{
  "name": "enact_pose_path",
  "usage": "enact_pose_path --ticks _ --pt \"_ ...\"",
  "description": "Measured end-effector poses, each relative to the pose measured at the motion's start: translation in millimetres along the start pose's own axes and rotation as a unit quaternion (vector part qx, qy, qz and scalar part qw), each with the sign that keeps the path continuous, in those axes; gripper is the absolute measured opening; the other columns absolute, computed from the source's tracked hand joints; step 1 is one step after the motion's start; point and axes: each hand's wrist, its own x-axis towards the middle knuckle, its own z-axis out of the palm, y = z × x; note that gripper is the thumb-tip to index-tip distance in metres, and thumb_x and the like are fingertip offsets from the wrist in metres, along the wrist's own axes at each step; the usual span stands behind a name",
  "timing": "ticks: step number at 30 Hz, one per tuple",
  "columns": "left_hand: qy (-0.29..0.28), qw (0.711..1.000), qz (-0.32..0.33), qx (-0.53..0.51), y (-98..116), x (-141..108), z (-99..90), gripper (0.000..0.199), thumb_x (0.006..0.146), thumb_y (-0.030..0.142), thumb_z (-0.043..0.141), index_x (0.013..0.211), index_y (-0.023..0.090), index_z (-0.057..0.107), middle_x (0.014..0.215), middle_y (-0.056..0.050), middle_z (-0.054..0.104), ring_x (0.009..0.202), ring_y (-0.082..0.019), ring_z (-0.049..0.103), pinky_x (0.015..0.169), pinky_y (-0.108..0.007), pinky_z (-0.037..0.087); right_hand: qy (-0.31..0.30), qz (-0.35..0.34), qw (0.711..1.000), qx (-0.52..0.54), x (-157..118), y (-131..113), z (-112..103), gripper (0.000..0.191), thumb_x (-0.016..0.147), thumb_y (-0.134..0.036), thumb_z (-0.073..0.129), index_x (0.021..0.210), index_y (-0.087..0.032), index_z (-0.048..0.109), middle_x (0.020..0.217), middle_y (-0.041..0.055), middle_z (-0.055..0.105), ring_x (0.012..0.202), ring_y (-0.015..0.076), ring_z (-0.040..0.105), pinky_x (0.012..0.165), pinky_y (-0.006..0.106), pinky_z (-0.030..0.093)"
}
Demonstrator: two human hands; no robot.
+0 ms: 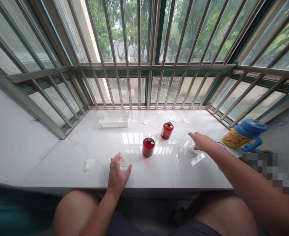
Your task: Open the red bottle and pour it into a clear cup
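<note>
My left hand (117, 172) is at the front of the white tiled sill (61, 164), its fingers wrapped against a small clear plastic cup (125, 162) with something white inside. My right hand (202, 142) reaches out flat with its fingers apart, just above a clear plastic piece (190, 147) and near a clear flat wrapper (197, 159). Between my hands stand two red bottles with black caps, one nearer (148, 147) and one farther back (167, 130), both upright and apart.
A white plastic basket (114, 119) sits at the back left of the sill. Small white scraps lie about it (88, 165). A yellow cartoon cup with a blue lid (236, 138) stands at the right. Metal window bars (139, 65) close off the far side.
</note>
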Motion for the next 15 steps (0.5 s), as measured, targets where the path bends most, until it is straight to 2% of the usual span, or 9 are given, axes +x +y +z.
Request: enact_pose_path --ticks 2,4,6,8,12,15 --pt "-0.002 1.000 -0.004 -0.002 0.2 0.0 -0.3 0.073 0.100 0.041 0.073 0.158 0.016 0.037 0.148 -0.026 0.062 0.139 -0.041 0.062 0.120 -0.070 0.046 0.059 -0.013 0.998 0.008 3.3 -4.0 -5.1 0.084 0.084 -0.022 0.078 0.161 -0.021 0.044 0.155 0.0240 0.052 0.112 0.0366 0.073 0.091 0.045 0.060" --pt "-0.004 1.000 -0.007 -0.005 0.4 -0.1 -0.4 0.072 0.100 0.040 0.073 0.158 0.017 0.037 0.148 -0.025 0.061 0.139 -0.041 0.062 0.120 -0.070 0.045 0.116 -0.026 0.993 0.015 5.6 -14.5 -10.9 0.078 0.091 -0.028 0.072 0.162 -0.019 0.041 0.166 0.0251 0.040 0.131 0.0423 0.062 0.102 0.051 0.056" --pt "-0.005 1.000 -0.008 -0.006 0.5 -0.3 -0.4 0.072 0.099 0.040 0.073 0.157 0.017 0.038 0.148 -0.026 0.062 0.140 -0.041 0.062 0.120 -0.070 0.045 0.168 -0.045 0.984 0.024 7.5 -31.2 -17.0 0.071 0.098 -0.034 0.064 0.162 -0.017 0.040 0.169 0.0242 0.035 0.147 0.0446 0.047 0.114 0.055 0.048" --pt "-0.007 1.000 -0.010 -0.005 0.5 -0.3 -0.4 0.071 0.099 0.040 0.073 0.157 0.017 0.038 0.148 -0.026 0.062 0.139 -0.041 0.062 0.120 -0.070 0.045 0.204 -0.074 0.975 0.038 10.7 -51.8 -22.7 0.068 0.103 -0.040 0.057 0.164 -0.017 0.038 0.171 0.0211 0.035 0.153 0.0416 0.039 0.122 0.055 0.041" --pt "-0.009 1.000 -0.013 -0.003 0.7 -0.4 -0.4 0.071 0.099 0.039 0.073 0.157 0.017 0.039 0.148 -0.025 0.062 0.139 -0.040 0.062 0.120 -0.069 0.045 0.217 -0.126 0.966 0.056 26.6 -90.3 -29.9 0.067 0.104 -0.046 0.057 0.165 -0.024 0.040 0.176 0.0136 0.029 0.158 0.0386 0.032 0.127 0.052 0.035" --pt "-0.009 1.000 -0.010 -0.002 0.4 -0.6 -0.3 0.071 0.099 0.038 0.074 0.156 0.017 0.039 0.148 -0.025 0.062 0.140 -0.040 0.062 0.121 -0.069 0.045 0.199 -0.127 0.969 0.067 43.3 -106.8 -31.0 0.067 0.100 -0.045 0.063 0.161 -0.024 0.046 0.174 0.0161 0.031 0.152 0.0415 0.041 0.119 0.051 0.044"
